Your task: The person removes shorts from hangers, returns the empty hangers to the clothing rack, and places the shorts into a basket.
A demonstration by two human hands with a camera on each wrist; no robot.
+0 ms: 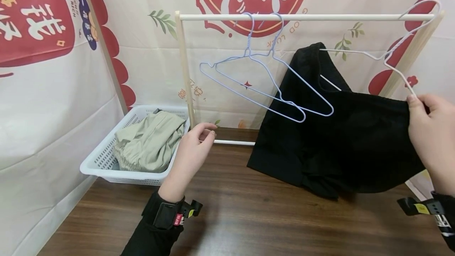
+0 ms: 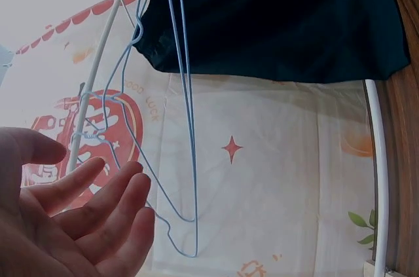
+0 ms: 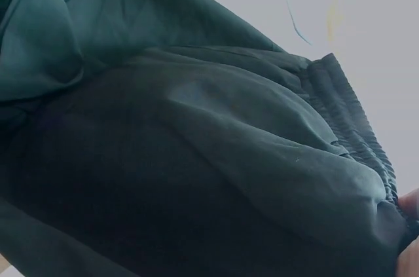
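Note:
In the head view, black shorts (image 1: 355,137) spread across a white wire hanger (image 1: 401,73) at the right of the rack. My right hand (image 1: 431,129) pinches the waistband's right corner together with the hanger's end. The gathered elastic waistband (image 3: 357,126) fills the right side of the right wrist view, with only bits of fingertips showing. The hanger's hook overlaps the rail's right end; whether it rests on it I cannot tell. My left hand (image 1: 193,149) is held in the air by the rack's left post, holding nothing, its fingers (image 2: 105,205) loosely bent.
Two blue wire hangers (image 1: 273,106) hang from the rack's white rail (image 1: 220,17), in front of part of the shorts. A white basket (image 1: 106,174) with folded beige-green clothing (image 1: 149,141) stands at left. Printed cloth walls surround the brown wooden tabletop (image 1: 249,216).

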